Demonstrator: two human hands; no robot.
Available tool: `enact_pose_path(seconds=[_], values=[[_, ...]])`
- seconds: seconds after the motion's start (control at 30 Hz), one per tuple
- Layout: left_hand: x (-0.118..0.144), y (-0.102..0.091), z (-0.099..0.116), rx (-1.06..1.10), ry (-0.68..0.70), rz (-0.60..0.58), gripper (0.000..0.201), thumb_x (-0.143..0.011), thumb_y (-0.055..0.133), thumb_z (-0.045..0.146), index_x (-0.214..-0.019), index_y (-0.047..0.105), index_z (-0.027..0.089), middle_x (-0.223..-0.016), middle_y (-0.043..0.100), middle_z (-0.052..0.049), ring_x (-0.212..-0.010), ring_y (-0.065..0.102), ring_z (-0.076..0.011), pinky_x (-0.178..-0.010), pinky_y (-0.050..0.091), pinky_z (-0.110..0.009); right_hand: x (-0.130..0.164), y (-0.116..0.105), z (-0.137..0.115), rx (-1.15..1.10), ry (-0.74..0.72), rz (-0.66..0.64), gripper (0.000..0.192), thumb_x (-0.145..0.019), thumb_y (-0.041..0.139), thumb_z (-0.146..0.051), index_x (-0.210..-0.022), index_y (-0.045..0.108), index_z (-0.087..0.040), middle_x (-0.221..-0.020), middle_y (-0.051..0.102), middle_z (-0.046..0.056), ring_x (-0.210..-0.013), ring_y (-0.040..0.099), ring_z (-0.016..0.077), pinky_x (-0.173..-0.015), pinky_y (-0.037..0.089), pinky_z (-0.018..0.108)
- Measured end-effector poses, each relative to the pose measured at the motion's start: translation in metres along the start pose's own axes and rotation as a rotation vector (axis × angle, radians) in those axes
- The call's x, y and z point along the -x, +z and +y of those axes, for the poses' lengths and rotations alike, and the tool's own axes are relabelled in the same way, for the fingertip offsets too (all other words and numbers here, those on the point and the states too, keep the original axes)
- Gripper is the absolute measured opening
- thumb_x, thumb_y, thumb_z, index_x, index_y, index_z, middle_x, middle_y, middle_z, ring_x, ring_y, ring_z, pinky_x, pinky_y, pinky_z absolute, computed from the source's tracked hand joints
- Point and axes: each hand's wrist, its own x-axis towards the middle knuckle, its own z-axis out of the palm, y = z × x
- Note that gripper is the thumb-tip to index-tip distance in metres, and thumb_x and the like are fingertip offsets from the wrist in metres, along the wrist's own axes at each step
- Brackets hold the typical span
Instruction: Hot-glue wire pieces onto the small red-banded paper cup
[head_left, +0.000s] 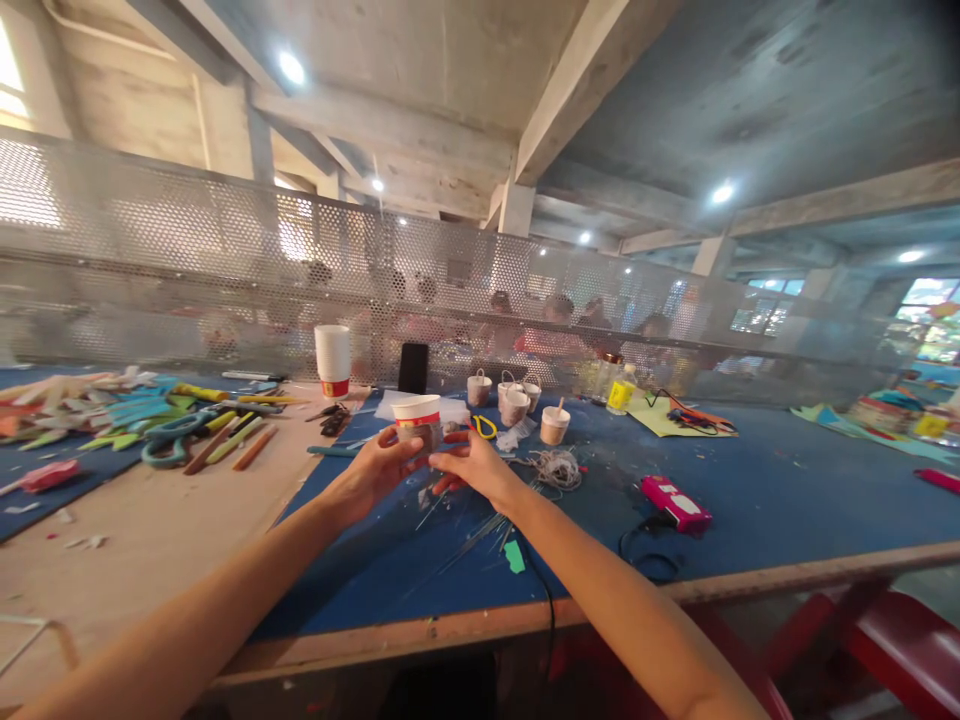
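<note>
A paper cup (417,408), white with a red and yellow band, has grey-brown twine around its lower part. My left hand (379,468) is closed around the cup's left side and holds it above the blue table mat. Beside the cup, at its lower right, my right hand (480,465) has its fingers drawn together; what they pinch is too small to make out. A loose tangle of grey twine (559,470) lies right of my right hand. Yellow-handled scissors (484,428) lie just behind that hand.
Several small twine-covered cups (514,406) stand at the back, with a stack of paper cups (333,358) and a dark phone (413,368) further left. A pink device (675,503) with a cable lies right. Tools and a perforated metal screen (450,270) border the work area.
</note>
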Motion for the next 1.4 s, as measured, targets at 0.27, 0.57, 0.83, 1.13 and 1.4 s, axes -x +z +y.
enact_pose_path(seconds=[0.27,0.57,0.83,1.13,1.4], values=[[0.001,0.001,0.001,-0.006,-0.070,0.038,0.036,-0.075,0.083,0.016,-0.109,0.074,0.016,-0.114,0.077,-0.011,-0.093,0.074,-0.0185,-0.074,0.057,-0.023,-0.007,-0.014,0.003,0.150,-0.236,0.186,0.019,-0.077,0.075,-0.036,-0.083,0.066,-0.021,-0.074,0.067,-0.001,-0.073,0.066,0.0168,-0.067,0.052,0.027],[0.001,0.002,0.000,-0.052,-0.021,-0.051,0.040,-0.077,0.082,0.016,-0.116,0.073,0.015,-0.119,0.076,-0.013,-0.101,0.073,-0.0235,-0.084,0.059,-0.029,-0.004,0.000,0.016,-0.059,-0.064,0.078,0.050,-0.062,0.089,-0.035,-0.096,0.056,-0.020,-0.074,0.071,-0.003,-0.050,0.058,0.0111,-0.052,0.046,0.024],[0.002,0.000,0.004,-0.074,-0.109,0.007,0.031,-0.080,0.079,0.016,-0.111,0.075,0.015,-0.101,0.078,-0.009,-0.075,0.072,-0.0139,-0.063,0.057,-0.019,-0.008,-0.020,0.010,-0.070,-0.126,0.133,0.029,-0.073,0.080,-0.039,-0.082,0.063,-0.017,-0.074,0.075,0.002,-0.040,0.051,0.0057,-0.041,0.035,0.019],[0.002,-0.002,0.000,-0.054,-0.136,0.011,0.030,-0.077,0.081,0.014,-0.105,0.074,0.017,-0.098,0.078,-0.007,-0.064,0.069,-0.0111,-0.063,0.058,-0.019,-0.007,-0.021,0.004,-0.178,-0.190,0.249,0.036,-0.063,0.086,-0.047,-0.079,0.071,-0.019,-0.071,0.066,-0.003,-0.066,0.061,0.0118,-0.067,0.052,0.024],[0.003,0.001,0.000,-0.074,-0.154,-0.035,0.028,-0.076,0.083,0.018,-0.103,0.076,0.019,-0.096,0.078,-0.005,-0.065,0.068,-0.0111,-0.064,0.057,-0.020,-0.007,-0.017,0.004,-0.291,-0.205,0.235,0.036,-0.060,0.088,-0.046,-0.077,0.069,-0.020,-0.074,0.068,-0.002,-0.074,0.068,0.0170,-0.078,0.057,0.032]])
